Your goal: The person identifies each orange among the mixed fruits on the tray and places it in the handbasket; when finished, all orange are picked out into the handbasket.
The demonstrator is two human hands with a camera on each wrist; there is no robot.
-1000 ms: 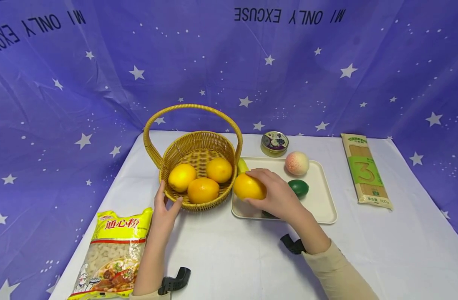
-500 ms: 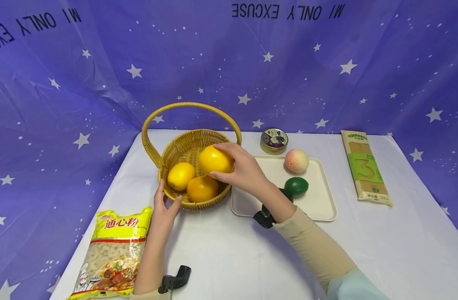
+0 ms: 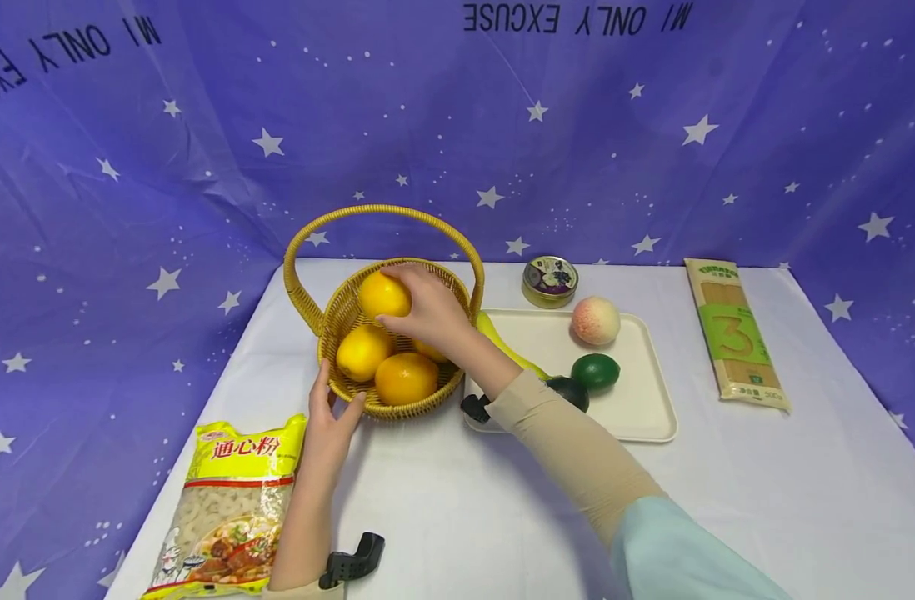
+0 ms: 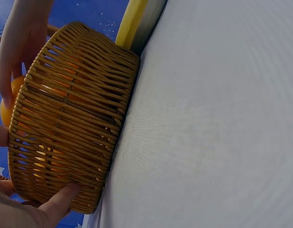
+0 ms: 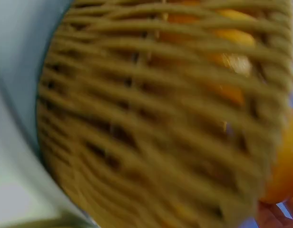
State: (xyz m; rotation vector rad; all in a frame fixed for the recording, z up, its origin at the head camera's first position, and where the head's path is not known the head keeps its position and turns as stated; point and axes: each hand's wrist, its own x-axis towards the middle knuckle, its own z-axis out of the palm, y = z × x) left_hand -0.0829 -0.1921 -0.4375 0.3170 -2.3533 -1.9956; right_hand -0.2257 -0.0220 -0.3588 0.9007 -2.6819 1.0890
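A wicker basket (image 3: 382,411) with a tall handle stands left of the table's middle, holding several yellow-orange fruits. My right hand (image 3: 431,308) reaches into its back part and grips an orange (image 3: 383,297), thumb and fingers around its side. Beneath lie another orange (image 3: 363,352) and a deeper-coloured orange (image 3: 407,379); one more is partly hidden by my right hand. My left hand (image 3: 336,429) touches the basket's front left with spread thumb and fingers. In the left wrist view, a left finger (image 4: 65,199) lies along the woven outer wall. The right wrist view is blurred.
Right of the basket, a cream tray (image 3: 645,417) bears a peach (image 3: 596,321), a green lime-shaped fruit (image 3: 596,372), a dark green item (image 3: 570,392) and a banana (image 3: 502,342). Around them are a tin (image 3: 550,281), a noodle pack (image 3: 737,333) and a macaroni bag (image 3: 228,508).
My right hand has carried the orange left from above the tray, over the basket's rim and into its back part. My left hand has stayed at the basket.
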